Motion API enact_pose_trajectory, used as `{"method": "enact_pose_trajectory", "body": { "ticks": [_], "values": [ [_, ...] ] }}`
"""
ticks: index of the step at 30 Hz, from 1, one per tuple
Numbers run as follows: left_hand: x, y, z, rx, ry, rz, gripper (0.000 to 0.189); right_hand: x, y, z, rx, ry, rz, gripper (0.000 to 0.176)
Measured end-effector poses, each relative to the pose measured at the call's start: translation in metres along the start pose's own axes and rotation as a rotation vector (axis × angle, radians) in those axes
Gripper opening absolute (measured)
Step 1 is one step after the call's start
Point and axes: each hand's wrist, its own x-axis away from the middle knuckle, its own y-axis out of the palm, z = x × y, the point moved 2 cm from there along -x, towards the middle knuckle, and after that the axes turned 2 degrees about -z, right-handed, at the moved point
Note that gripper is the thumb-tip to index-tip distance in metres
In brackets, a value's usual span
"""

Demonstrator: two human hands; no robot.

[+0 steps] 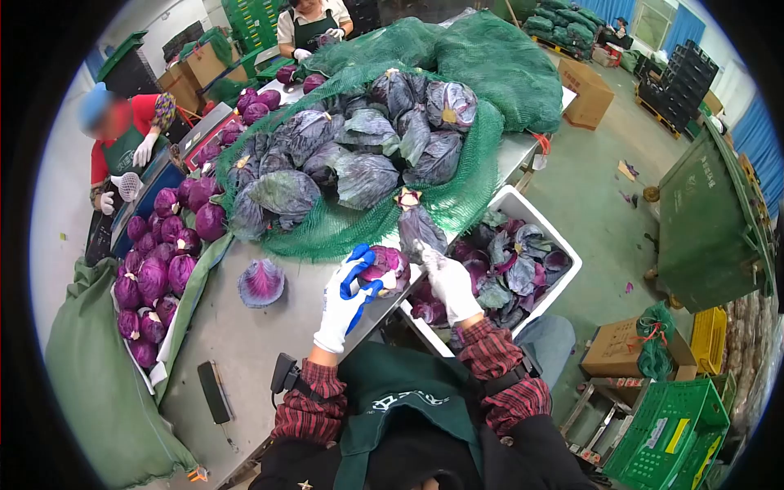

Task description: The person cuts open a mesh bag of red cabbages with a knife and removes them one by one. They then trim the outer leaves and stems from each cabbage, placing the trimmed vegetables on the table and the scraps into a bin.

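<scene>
My left hand (349,296), in a white glove with blue fingers, is wrapped round the left side of a peeled purple cabbage (387,268) at the table's edge. My right hand (447,282), in a white glove, grips the lower part of a dark outer leaf (420,229) just to the right of that cabbage. Beyond both hands, unpeeled dark cabbages (357,178) are heaped in an open green net (482,184). A loose purple leaf (261,283) lies on the metal table (245,343) to the left.
A white bin (563,282) of discarded leaves stands right of the table. Peeled cabbages (153,278) fill a cloth-lined container at left. A knife-like black tool (214,392) lies near left. Two co-workers (122,135) (314,28) stand beyond. Green crates (670,437) are at lower right.
</scene>
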Motion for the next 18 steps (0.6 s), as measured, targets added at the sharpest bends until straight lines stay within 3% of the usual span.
{"method": "enact_pose_trajectory", "body": {
  "ticks": [1,3,5,6,7,10,12,13,15,17,18],
  "values": [
    [0.001,0.001,-0.001,0.079,-0.018,0.019,0.050,-0.004,0.001,0.017,0.106,0.001,0.013,0.047],
    [-0.002,-0.001,0.000,0.100,-0.051,0.022,0.049,0.011,-0.016,-0.024,0.063,0.010,-0.091,0.050],
    [-0.006,0.000,0.005,-0.080,0.056,-0.028,0.049,0.024,-0.011,-0.049,0.044,0.013,-0.191,0.058],
    [-0.008,0.002,0.001,-0.005,0.081,-0.033,0.049,0.025,0.003,-0.048,0.191,-0.162,-0.075,0.061],
    [-0.009,0.002,-0.001,-0.004,0.083,-0.037,0.049,0.027,0.013,-0.042,0.221,-0.191,-0.020,0.058],
    [-0.005,0.003,-0.005,-0.061,0.056,-0.018,0.050,0.021,0.006,-0.047,0.168,-0.091,0.029,0.045],
    [-0.003,0.004,-0.006,0.087,0.066,0.012,0.050,0.006,0.005,-0.028,0.190,0.010,0.008,0.046],
    [-0.005,0.003,-0.005,0.085,0.069,0.009,0.050,0.002,0.003,-0.019,0.038,-0.090,0.077,0.054],
    [-0.003,-0.004,-0.004,-0.061,0.043,0.028,0.050,-0.011,-0.018,-0.001,0.083,0.136,0.024,0.055],
    [-0.005,-0.014,-0.005,0.096,-0.120,0.074,0.051,-0.009,-0.043,0.012,-0.154,0.355,0.164,0.054],
    [-0.007,-0.017,0.004,0.060,-0.108,0.081,0.052,-0.010,-0.054,0.025,-0.140,0.401,0.259,0.053]
  ]
}}
